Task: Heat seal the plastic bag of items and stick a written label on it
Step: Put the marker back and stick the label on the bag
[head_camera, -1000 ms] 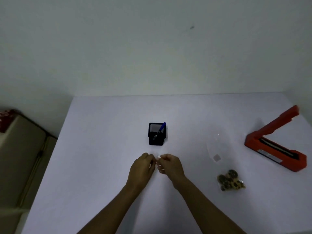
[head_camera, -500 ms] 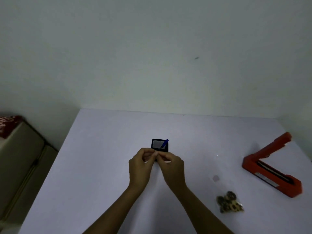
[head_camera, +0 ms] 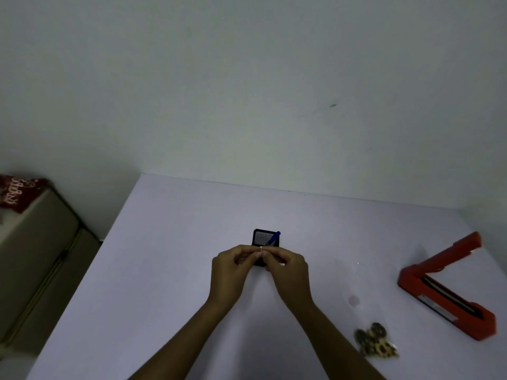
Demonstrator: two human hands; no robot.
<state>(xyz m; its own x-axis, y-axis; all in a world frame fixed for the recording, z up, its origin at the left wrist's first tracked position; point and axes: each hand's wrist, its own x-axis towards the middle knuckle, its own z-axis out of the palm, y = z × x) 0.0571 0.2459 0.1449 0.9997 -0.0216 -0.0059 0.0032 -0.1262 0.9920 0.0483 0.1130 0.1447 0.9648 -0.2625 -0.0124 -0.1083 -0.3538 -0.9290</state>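
Broadly, a pale table (head_camera: 170, 270) filled the lower frame. At four o'clock on it sat the red heat sealer (head_camera: 450, 292), its arm raised. At five o'clock lay the plastic bag (head_camera: 375, 342) of dark items, well apart from both hands. Centrally, the left hand (head_camera: 231, 270) and right hand (head_camera: 288, 271) met fingertip to fingertip, pinching a small pale label (head_camera: 261, 248) between them. Just behind, at twelve o'clock, stood a black mesh holder (head_camera: 260, 237) with a blue pen (head_camera: 274, 237).

bench (head_camera: 175, 270): looked smooth and matt
pen holder (head_camera: 262, 237): was black mesh
heat sealer (head_camera: 450, 286): was red, smooth casing
plastic bag (head_camera: 354, 281): was clear, faintly glossy film
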